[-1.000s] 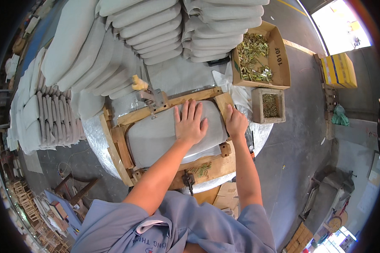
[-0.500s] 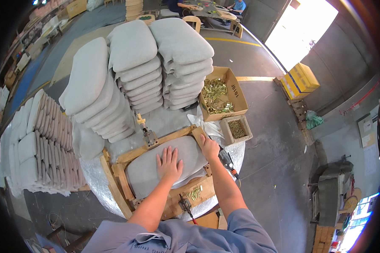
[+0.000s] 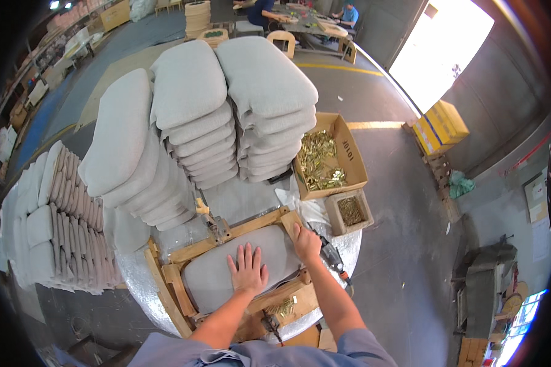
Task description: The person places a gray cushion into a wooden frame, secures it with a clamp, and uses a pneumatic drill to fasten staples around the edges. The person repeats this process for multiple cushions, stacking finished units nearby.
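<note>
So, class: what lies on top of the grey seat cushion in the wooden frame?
The left hand lies flat on the grey seat cushion; the right hand grips the wooden frame at its corner. The cushion hides whatever is beneath it.

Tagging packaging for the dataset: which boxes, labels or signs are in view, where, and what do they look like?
Big carton: right of the cushion stacks, open, brown, rectangular, holding brass-coloured fittings; dark print on its right wall.
Small box: just below the carton, open, brown, holding small dark-gold parts.
Yellow box: on the floor far right by the bright doorway, closed, yellow with a blue band.
Wall notice: far right, pale sheet, too small to tell more.
</note>
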{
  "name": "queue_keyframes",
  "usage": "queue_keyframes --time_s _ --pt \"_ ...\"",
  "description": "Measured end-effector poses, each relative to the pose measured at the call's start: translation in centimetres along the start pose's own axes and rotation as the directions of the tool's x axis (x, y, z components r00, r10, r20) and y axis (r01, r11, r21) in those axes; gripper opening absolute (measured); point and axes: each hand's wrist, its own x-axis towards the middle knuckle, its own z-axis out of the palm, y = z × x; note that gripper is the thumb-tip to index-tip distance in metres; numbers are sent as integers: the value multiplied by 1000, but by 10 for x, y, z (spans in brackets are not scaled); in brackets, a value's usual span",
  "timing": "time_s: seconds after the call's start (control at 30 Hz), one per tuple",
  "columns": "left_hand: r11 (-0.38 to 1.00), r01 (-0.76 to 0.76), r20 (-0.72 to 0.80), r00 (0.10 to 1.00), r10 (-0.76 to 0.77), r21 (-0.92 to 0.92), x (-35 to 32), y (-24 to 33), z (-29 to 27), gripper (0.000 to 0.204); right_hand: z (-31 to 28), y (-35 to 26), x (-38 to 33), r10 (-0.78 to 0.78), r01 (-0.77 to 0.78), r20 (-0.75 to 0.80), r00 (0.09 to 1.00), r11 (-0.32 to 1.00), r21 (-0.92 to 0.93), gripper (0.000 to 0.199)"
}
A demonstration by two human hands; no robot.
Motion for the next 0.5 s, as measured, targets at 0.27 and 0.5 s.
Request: queue_keyframes --time_s 0.27,0.5 --pt "985 -43 -30 999 39 -166 8 -12 -3 65 14 -58 -59 -82 75 -164 983 996 -51 55" --pt "969 229 -101 966 -238 -96 -96 -90 -68 77 22 -28 -100 -185 181 -48 982 981 -76 88"
